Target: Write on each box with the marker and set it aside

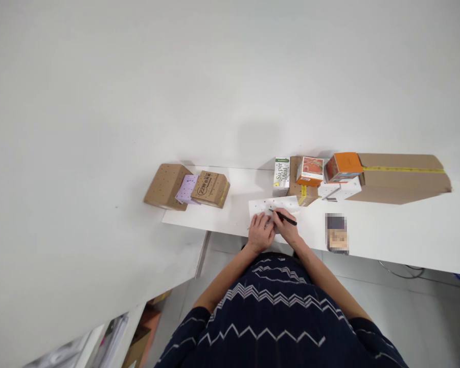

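A small white box marked with black dots lies flat on the white table in front of me. My left hand rests on its near edge, fingers curled down on it. My right hand grips a black pen whose tip touches the white box. Both forearms reach forward from my dark zigzag-patterned top.
At the table's left end lie a brown dotted box, a purple box and a brown printed box. Behind the white box stand a white-green carton, orange boxes, and a long cardboard box. A blurred patch lies to the right.
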